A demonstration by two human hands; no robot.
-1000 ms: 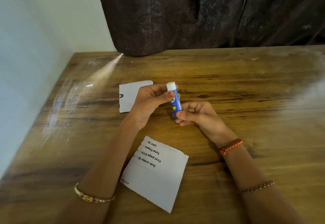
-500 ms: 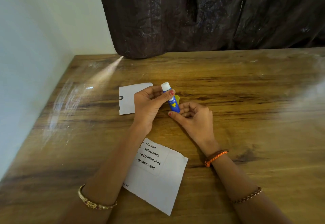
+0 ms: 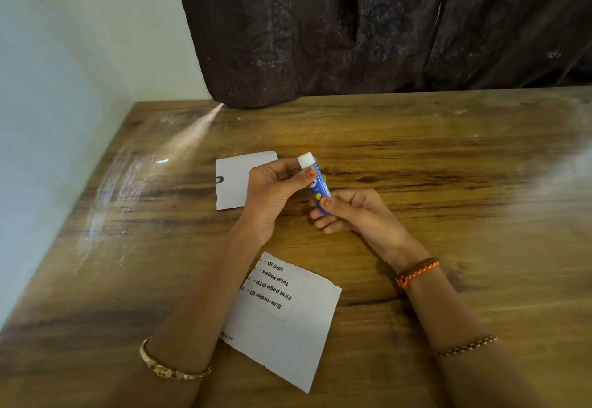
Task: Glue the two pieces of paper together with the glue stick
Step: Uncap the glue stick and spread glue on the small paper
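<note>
A blue glue stick [image 3: 318, 184] with its white glue end up is held above the wooden table [image 3: 448, 167]. My left hand [image 3: 272, 193] pinches its upper part between thumb and fingers. My right hand [image 3: 355, 212] grips its lower end with thumb and fingertips. A small white piece of paper [image 3: 235, 180] lies flat behind my left hand, partly hidden by it. A larger white piece of paper [image 3: 288, 327] with a printed label lies near me, between my forearms; my left forearm covers its left corner.
A dark curtain [image 3: 368, 29] hangs over the table's far edge. A pale wall [image 3: 64, 71] runs along the table's left edge. Bare wood shows to the right of my hands.
My right hand had let go of the stick's lower end half a second ago and now grips it again. The stick stands slightly more upright. Both papers stay put.
</note>
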